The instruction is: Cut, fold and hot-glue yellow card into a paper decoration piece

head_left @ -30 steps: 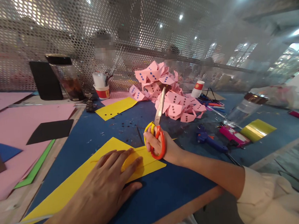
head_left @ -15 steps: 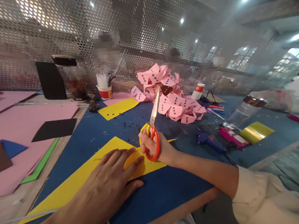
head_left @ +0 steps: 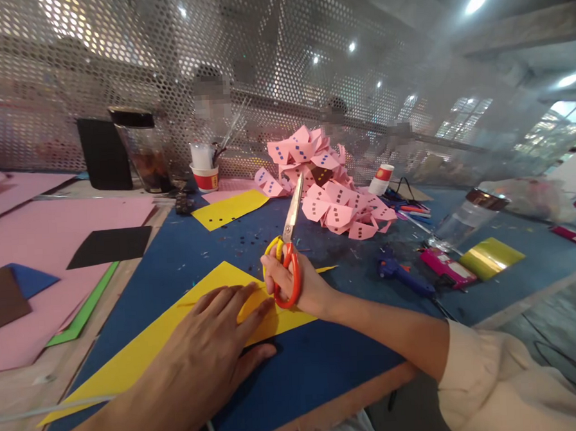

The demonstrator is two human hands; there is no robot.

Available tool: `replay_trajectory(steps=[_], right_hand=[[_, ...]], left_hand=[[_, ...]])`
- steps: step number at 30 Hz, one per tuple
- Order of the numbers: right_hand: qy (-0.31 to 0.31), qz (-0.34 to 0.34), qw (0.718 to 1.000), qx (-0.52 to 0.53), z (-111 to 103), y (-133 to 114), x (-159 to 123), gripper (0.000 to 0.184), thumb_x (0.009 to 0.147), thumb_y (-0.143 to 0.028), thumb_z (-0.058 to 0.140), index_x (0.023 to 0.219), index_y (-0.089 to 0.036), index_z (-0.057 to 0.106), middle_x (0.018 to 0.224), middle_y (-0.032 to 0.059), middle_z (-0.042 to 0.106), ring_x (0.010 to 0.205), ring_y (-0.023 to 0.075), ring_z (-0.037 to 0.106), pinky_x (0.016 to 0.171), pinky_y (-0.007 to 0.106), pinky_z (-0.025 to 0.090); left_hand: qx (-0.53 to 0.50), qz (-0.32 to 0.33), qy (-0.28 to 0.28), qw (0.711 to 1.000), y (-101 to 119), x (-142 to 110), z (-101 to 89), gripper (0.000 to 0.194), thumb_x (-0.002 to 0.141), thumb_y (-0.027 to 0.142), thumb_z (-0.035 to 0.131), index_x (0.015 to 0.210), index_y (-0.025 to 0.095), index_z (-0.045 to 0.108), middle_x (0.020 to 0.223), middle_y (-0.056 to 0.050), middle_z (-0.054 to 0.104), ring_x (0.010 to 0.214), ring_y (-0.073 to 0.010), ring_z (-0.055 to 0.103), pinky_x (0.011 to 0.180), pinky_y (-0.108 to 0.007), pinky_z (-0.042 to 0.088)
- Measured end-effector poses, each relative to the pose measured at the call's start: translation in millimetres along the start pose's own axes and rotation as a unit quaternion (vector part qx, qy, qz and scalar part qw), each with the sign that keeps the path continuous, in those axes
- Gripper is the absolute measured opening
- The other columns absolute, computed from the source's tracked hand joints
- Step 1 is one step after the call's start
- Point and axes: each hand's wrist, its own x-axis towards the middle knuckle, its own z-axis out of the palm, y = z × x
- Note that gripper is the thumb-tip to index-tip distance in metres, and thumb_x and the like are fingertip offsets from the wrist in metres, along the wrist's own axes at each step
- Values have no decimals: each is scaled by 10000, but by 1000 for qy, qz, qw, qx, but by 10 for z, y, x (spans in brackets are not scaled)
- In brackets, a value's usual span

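The right hand (head_left: pixel 312 289) has moved toward the left edge of the surface (head_left: pixel 297 382) and closer to the left hand (head_left: pixel 202 339), bringing the scissors (head_left: pixel 289 231) along. Their tip, earlier across the dark brown patch on the pink paper pile (head_left: pixel 338 206), now points to the left of that patch. The right wrist now covers the right corner of the yellow sheet (head_left: pixel 145 351), and more of a pointed yellow strip (head_left: pixel 327 269) shows beyond the hand.
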Motion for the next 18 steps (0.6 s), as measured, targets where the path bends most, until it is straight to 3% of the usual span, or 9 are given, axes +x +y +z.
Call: replay_trajectory(steps=[7,14,18], right_hand=[[-2,4,1000,19,4,17,11,377,1019,-528,493,802,-219,488,588,-64,555,452,81,481,513,228,441],[1,33,999,27,-23,-50,-12,359,1004,-523,520,801,-232,468,583,-64,541,455,84,466,482,225,411],[-4,19,999,26,-10,-37,-21,343,1000,-522,520,826,-233,458,598,-68,538,454,84,463,471,221,400]], left_hand=[[3,-2,-4,1000,-12,-5,-9,424,968,509,609,1293,243,666,1319,-126,671,1158,-333,623,995,-507,486],[-10,-34,-32,999,17,-5,-86,401,970,463,630,1349,332,622,1324,-75,631,1126,-286,622,965,-460,488],[11,-39,-28,999,-32,-68,-116,390,965,454,637,1338,342,639,1265,-76,652,1123,-298,608,970,-471,473]])
